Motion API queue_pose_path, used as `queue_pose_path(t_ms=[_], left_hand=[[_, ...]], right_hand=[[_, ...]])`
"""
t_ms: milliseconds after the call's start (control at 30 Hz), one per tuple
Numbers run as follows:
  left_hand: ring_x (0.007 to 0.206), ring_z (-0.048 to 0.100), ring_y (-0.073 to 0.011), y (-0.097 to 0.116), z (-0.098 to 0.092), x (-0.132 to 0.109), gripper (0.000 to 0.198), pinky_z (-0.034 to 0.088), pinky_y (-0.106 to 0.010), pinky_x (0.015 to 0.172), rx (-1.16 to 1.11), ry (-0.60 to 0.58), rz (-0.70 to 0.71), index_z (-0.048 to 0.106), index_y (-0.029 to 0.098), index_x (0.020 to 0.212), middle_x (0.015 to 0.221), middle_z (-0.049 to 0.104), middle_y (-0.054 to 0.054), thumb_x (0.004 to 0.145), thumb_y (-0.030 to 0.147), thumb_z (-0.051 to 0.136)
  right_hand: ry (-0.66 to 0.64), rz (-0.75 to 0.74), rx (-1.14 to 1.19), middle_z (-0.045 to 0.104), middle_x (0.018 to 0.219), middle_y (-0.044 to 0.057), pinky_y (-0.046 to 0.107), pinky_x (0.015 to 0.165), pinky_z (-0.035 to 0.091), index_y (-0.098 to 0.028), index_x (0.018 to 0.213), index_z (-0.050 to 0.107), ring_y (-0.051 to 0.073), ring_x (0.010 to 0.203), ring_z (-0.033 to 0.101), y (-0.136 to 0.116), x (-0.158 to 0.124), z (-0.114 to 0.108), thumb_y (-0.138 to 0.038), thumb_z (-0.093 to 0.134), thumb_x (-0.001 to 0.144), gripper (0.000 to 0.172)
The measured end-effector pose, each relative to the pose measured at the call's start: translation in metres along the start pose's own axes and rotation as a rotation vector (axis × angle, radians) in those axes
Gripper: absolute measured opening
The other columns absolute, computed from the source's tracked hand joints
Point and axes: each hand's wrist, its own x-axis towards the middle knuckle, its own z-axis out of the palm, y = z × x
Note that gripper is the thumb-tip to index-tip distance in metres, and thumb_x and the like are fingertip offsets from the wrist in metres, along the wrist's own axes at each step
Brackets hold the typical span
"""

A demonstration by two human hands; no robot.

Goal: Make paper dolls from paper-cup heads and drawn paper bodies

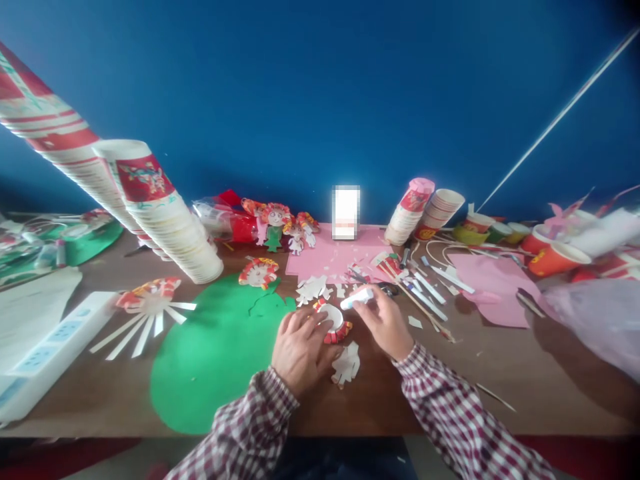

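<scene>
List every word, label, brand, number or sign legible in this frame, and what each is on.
No text reads clearly.
Front left cup stack: printed red panel, too blurred to read.
Front orange cup at right: yellow mark, too blurred to read.
White tube in the right hand: any marking is too small to read.
Bright upright panel by the wall: pixelated, nothing readable.
</scene>
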Motion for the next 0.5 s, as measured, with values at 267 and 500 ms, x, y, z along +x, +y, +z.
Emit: queue_pose_path(t_ms=[267,500], left_hand=[[0.122,0.040,-0.0322,-0.004,0.017,0.008,0.046,0.019,-0.053,0.108,0.080,-0.159,0.044,0.061,0.016,0.109,0.110,0.063,-0.010,0.084,0.053,0.052],[0.120,0.041,-0.0311,-0.005,0.017,0.007,0.048,0.017,-0.053,0.109,0.068,-0.168,0.038,0.059,0.016,0.113,0.112,0.063,-0.009,0.083,0.053,0.052]], right_hand=[[-0.064,-0.143,-0.310,0.062,0.095,0.008,0.034,0.076,0.047,-0.020,0.099,0.057,0.022,0.086,0.058,0.016,0.010,0.014,-0.027,0.053,0.088,0.013],[-0.164,-0.235,-0.400,0.064,0.098,0.008,0.038,0.083,0.045,-0.021,0.103,0.056,0.025,0.092,0.056,0.019,0.009,0.020,-0.019,0.054,0.086,0.017]])
